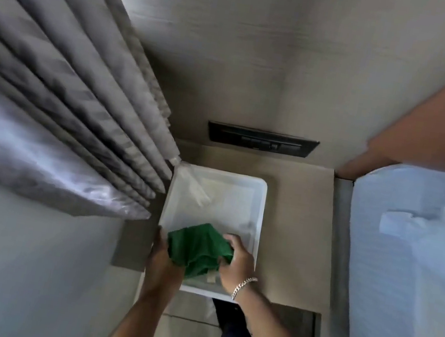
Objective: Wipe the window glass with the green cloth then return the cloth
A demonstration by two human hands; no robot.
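Both hands grip the crumpled green microfibre cloth [197, 248] over the white rectangular plastic tub [259, 203], lower centre of frame: left hand [162, 258], right hand [237, 261]. Probably pickup or return; keep both grips firm, clear of the rim.
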